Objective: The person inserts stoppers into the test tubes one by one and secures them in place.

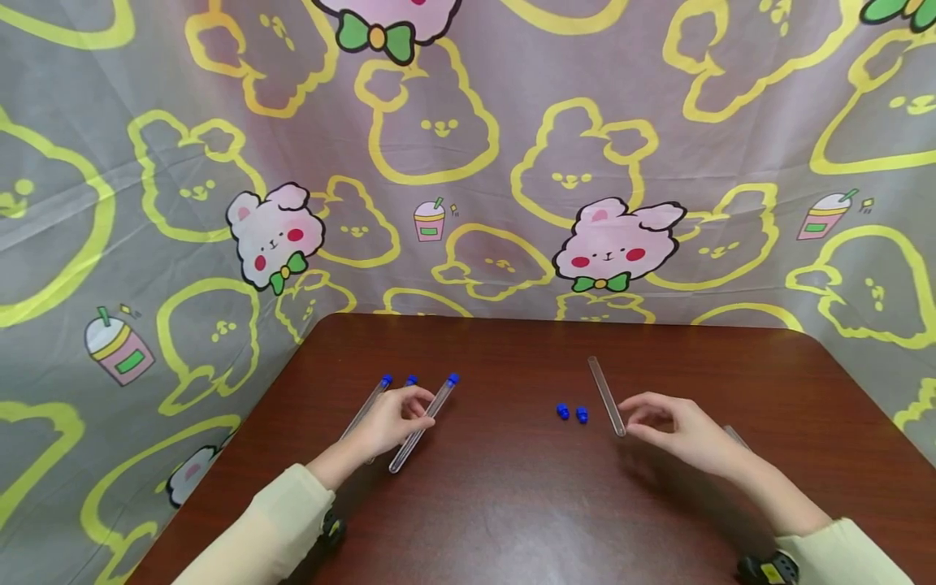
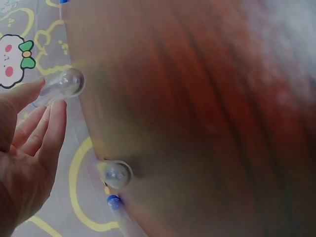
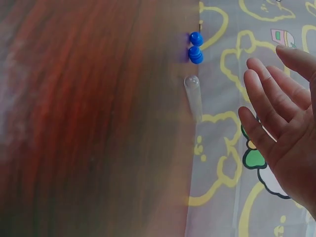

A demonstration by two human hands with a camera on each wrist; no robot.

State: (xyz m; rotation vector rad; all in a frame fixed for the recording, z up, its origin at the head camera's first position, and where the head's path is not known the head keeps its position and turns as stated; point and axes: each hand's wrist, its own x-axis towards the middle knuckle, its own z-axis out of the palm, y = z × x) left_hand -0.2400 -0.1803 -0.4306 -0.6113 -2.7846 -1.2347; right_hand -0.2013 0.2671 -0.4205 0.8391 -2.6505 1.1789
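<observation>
My left hand [image 1: 391,422] pinches a clear test tube with a blue cap [image 1: 413,443] between thumb and fingers; its rounded end faces the camera in the left wrist view. Two more blue-capped tubes lie beside and partly behind that hand, one showing its length [image 1: 363,412], the other mainly its blue cap [image 1: 412,380]. My right hand [image 1: 683,428] holds nothing, its fingers loosely bent in the right wrist view. Just left of its fingertips lies an uncapped clear test tube [image 1: 606,396]. Left of this tube sit two loose blue caps [image 1: 562,411], side by side.
Another clear tube [image 1: 737,437] shows partly behind the right forearm. Everything lies on a dark brown glossy table [image 1: 512,504]. A grey curtain [image 1: 504,162] with yellow outlines and cartoon animals hangs behind the table and along its sides.
</observation>
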